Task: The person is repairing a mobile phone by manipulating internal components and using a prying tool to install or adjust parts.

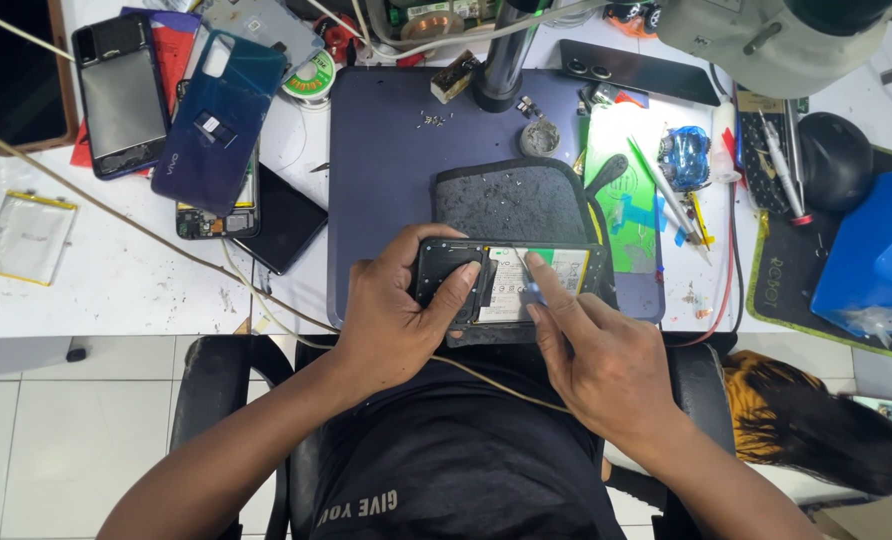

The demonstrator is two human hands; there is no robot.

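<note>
Opened phone (511,283), white-and-green battery label showing: left hand (401,315) clamps its end, right hand (591,345) fingertip presses the label.

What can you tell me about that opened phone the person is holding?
The opened phone lies flat, long side left to right, at the near edge of a dark blue mat, partly on a grey pad. Its back cover is off, showing a black inner frame on the left and a pale battery with a green patch. The left hand grips its left end, thumb across the frame. The right hand presses a fingertip on the battery.
</note>
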